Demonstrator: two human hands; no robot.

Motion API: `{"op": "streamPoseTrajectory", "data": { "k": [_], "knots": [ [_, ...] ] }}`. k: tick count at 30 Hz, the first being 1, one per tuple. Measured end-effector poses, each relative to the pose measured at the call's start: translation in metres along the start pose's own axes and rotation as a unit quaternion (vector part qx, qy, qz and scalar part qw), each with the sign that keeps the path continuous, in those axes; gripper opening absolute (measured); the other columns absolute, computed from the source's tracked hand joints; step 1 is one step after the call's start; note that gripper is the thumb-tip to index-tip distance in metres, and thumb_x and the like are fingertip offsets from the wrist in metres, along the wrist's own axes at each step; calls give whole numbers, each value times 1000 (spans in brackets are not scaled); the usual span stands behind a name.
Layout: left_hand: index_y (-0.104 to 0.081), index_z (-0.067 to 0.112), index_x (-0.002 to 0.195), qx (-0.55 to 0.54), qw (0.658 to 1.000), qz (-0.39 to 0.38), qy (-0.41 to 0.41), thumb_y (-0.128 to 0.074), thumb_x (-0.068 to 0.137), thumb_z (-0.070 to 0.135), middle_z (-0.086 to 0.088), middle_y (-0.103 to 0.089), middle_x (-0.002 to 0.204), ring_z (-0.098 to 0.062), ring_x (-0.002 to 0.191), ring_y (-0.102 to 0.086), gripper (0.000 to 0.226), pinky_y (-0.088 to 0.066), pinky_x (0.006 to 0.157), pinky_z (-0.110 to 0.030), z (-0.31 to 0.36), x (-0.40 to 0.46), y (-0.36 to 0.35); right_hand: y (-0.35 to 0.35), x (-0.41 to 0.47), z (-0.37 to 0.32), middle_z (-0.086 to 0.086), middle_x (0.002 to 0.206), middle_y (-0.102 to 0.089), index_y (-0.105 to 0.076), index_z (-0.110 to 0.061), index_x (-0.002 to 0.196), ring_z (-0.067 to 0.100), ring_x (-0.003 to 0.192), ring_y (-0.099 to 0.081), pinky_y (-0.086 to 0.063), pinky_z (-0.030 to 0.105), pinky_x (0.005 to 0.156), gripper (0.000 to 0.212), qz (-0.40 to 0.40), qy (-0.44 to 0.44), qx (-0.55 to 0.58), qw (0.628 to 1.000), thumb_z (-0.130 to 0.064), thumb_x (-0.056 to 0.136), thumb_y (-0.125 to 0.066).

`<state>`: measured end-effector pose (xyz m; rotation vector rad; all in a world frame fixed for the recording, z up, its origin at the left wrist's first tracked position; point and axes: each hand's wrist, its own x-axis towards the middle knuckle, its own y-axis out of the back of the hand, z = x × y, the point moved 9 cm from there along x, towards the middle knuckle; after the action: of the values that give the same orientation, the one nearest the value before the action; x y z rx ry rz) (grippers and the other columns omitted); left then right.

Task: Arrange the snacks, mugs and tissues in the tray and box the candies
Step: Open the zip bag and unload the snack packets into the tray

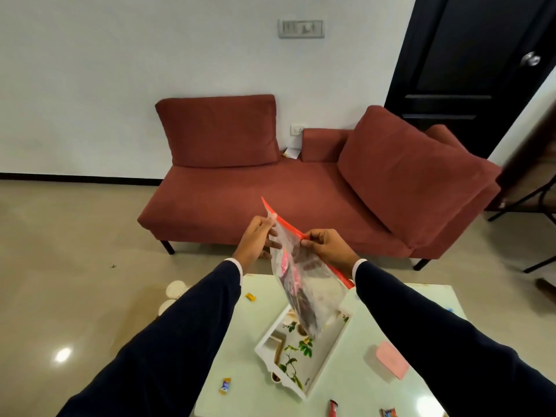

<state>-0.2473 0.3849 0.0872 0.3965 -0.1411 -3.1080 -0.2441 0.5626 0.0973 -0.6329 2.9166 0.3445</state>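
Hands point(288, 240) hold bag point(310, 284) — snacks inside.

No print on the candy wrappers point(225, 385) is sharp enough to read.

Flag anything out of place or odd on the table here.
Wrapped candies lie scattered loose on the table: one near its far left edge, one at its left edge, two at the near edge. The tray sits askew to the table's edges.
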Motion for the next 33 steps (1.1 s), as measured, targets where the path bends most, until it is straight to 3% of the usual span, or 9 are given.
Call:
{"op": "streamPoseTrajectory", "data": {
  "k": [3,7,11,14,18,23,26,30,33],
  "knots": [
    [-56,10,106,23,997,-47,49,-58,92,62,-10,-67,93,-30,73,-77,54,-51,47,-28,3,3,-9,-7,4,-10,8,83,-78,-72,-8,91,21,74,-77,-62,34,62,8,9,5,-58,998,-12,94,-65],
    [-58,1,110,29,995,-69,64,-57,102,30,-15,-70,94,-34,76,-76,30,-56,56,-36,-11,2,-9,-24,4,-15,6,84,-78,-74,-10,94,18,76,-76,-64,37,66,6,40,26,-194,980,-11,91,-69],
    [-64,-2,103,-16,998,-44,34,-54,103,11,-19,-74,94,-32,79,-77,16,-61,64,-40,-18,-1,3,-35,-1,-4,10,98,-76,-68,-6,106,23,88,-75,-63,42,74,20,46,-8,-96,994,0,87,-67],
    [-66,0,100,-5,999,-39,0,-59,101,10,-16,-77,91,-28,79,-78,12,-64,66,-39,-22,-8,8,-43,-5,-5,3,120,-66,-60,-18,122,19,111,-65,-57,33,88,38,29,-24,-4,999,-11,86,-71],
    [-67,0,105,5,998,-60,-33,-62,100,11,-17,-77,95,-25,81,-78,13,-64,70,-35,-26,-18,4,-54,1,-18,-2,118,-66,-63,-25,123,15,111,-63,-56,36,95,31,53,3,-56,997,-25,92,-66],
    [-65,2,117,-3,994,-99,-44,-51,106,15,-13,-77,105,-23,91,-78,22,-63,77,-31,-26,-21,-2,-52,7,-26,-4,103,-76,-74,-17,114,8,94,-72,-59,29,91,22,104,38,-135,985,-17,94,-64],
    [-65,0,112,-1,995,-90,-50,-53,105,13,-14,-77,100,-24,88,-78,19,-63,76,-31,-21,-18,0,-42,8,-26,-6,100,-77,-76,-17,111,3,89,-73,-60,25,86,20,111,46,-135,983,-17,93,-66],
    [-62,-9,108,-60,996,-45,-46,-63,99,11,-19,-78,89,-33,82,-78,22,-64,74,-36,-16,-14,0,-33,10,-22,-1,95,-78,-77,-16,111,10,86,-74,-63,32,77,20,88,38,-105,990,-17,94,-65],
    [-61,-13,109,-62,997,-42,-37,-64,98,9,-19,-77,86,-31,77,-78,24,-62,72,-37,-14,-10,-8,-27,10,-19,2,98,-77,-76,-15,113,13,89,-74,-64,34,73,23,70,40,-126,989,-13,96,-62]
  ]
}}
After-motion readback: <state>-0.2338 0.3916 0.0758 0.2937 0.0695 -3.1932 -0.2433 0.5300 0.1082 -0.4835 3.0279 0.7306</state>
